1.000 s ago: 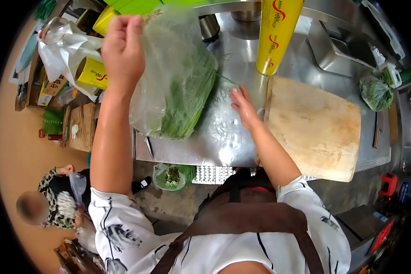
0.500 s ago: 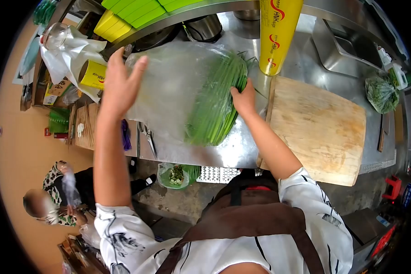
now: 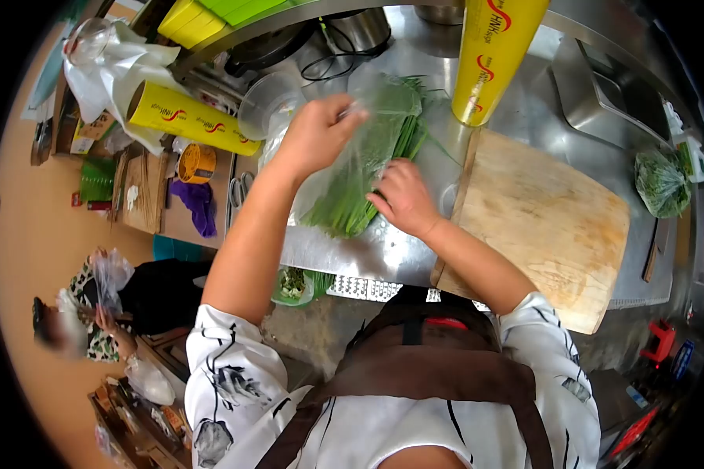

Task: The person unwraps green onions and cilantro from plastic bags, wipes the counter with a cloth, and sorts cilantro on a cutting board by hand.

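A bundle of long green stalks, like garlic chives (image 3: pixel 417 141), lies on the steel counter, partly under a clear plastic sheet or bag (image 3: pixel 360 148). My left hand (image 3: pixel 319 133) is closed, pinching the plastic above the bundle's left side, its fingertips blurred. My right hand (image 3: pixel 408 197) is at the bundle's right edge, fingers curled against the stalks and thumb pointing left. Whether it also grips plastic is hidden. Right of my right hand lies a wooden cutting board (image 3: pixel 544 223).
A yellow printed roll (image 3: pixel 497 62) stands behind the board; another yellow roll (image 3: pixel 195 117) lies at left near a clear round container (image 3: pixel 270 102). Scissors handles (image 3: pixel 241 187) lie beside my left forearm. Bagged greens (image 3: pixel 661 184) sit far right. Another person (image 3: pixel 94 305) is at lower left.
My left hand has gone from spread open at the left to closed on the plastic, moving right and drawing it over the stalks. My right hand has shifted slightly down along the bundle.
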A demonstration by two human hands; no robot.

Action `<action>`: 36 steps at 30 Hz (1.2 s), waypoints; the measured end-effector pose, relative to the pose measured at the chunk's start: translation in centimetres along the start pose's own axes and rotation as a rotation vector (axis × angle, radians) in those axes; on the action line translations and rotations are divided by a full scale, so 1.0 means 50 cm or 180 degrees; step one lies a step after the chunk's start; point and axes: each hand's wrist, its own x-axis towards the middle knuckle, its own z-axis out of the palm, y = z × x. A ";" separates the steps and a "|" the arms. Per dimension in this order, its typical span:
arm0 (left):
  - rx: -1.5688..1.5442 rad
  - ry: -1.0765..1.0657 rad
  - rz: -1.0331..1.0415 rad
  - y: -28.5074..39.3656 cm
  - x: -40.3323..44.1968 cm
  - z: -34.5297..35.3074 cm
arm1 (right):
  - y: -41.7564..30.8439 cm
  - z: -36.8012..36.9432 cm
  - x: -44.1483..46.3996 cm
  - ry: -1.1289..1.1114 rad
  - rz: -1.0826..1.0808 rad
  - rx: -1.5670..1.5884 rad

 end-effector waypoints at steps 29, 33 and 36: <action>-0.2328 0.1192 -0.0494 -0.127 -0.110 0.042 | -0.005 0.055 0.157 -0.1132 -0.1094 -0.0102; -0.0473 0.1427 -0.0045 -0.148 -0.132 -0.030 | 0.032 0.037 0.122 -0.1802 -0.0774 -0.0356; 0.0527 0.1282 0.0781 -0.177 -0.148 -0.076 | 0.069 0.024 0.068 -0.1287 -0.0690 -0.0226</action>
